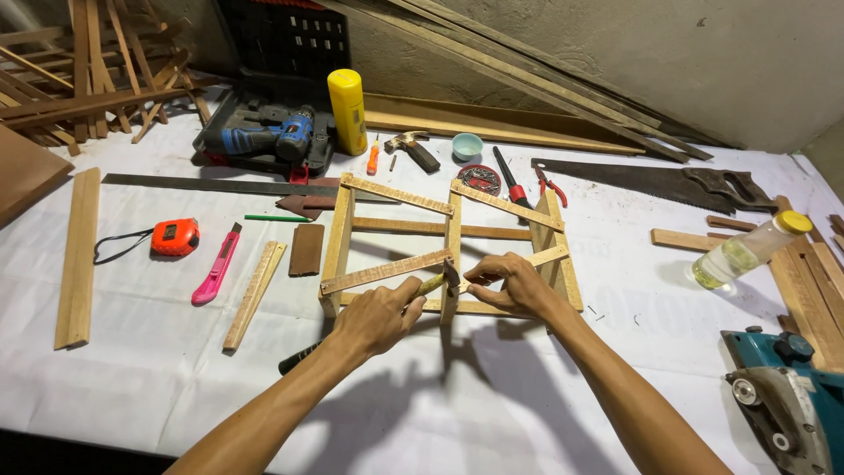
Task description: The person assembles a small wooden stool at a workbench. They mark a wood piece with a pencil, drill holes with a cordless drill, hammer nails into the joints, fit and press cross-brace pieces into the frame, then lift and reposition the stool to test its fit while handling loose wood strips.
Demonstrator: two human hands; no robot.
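Hands meet at the front of a small wooden frame (448, 237) standing on a white-covered table (132, 369). The left hand (380, 317) is closed around the handle of a hammer (422, 288), whose head sits against the frame's middle upright, just beside the end of a slanted slat (382, 271). The handle's dark end (299, 358) pokes out below the wrist. The right hand (510, 281) is nearly closed, its thumb and fingertips pinched together at that same upright; whether it holds a nail there cannot be told, the spot being too small to read.

The frame stands near the middle of the table, made of pale uprights with slats crossing its top and front.

To the left lie an orange tape measure (174, 237), a pink knife (216, 264), a green pencil (277, 218) and loose wood strips (77, 255). Behind the frame sit a blue drill (272, 134) in a black case, a yellow bottle (348, 111), a second hammer (411, 149), a small bowl (467, 145) and red-handled pliers (549, 183). A handsaw (651, 180) lies to the right, near a clear bottle (747, 251) with a yellow cap, and a teal power tool (787, 396) sits at the right edge.
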